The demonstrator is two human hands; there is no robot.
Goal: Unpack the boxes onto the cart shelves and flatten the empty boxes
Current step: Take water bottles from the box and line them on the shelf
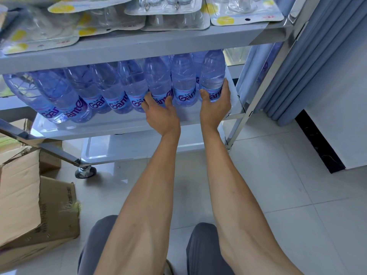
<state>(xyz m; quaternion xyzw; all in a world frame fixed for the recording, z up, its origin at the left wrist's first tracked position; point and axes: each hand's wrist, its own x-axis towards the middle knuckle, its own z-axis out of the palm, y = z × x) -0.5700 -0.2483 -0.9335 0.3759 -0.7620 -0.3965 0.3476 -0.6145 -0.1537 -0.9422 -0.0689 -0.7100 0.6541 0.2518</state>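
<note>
right hand (215, 104): curled round the rightmost bottle (212, 76), thumb on the label, fingers wrapped round its right side
left hand (160, 112): fingers on a bottle mid-row (157, 80), thumb up against its right side, loose hold at label height
bottles (95, 90): row of blue-tinted water bottles standing on the middle shelf (119, 126), touching side by side, more behind; left ones look tilted, likely lens
shelf edge: raised front lip just below both hands; strip of bare shelf between lip and bottle bases
right edge: rightmost bottle just beside the right rim and chrome post (256, 100); little room there
headroom: bottle tops hidden behind the top shelf (139, 48) front edge; gap cannot tell
top shelf load: blister packs (174, 14) lying flat, overlapping, near the front edge
bottom shelf (139, 147): white tray, bare part showing
boxes: open cardboard boxes (39, 211) on the floor at left, near the cart caster (85, 172)
room: pale tiled floor (278, 185), grey curtain (309, 62) right of the cart, white wall with dark skirting beyond
</note>
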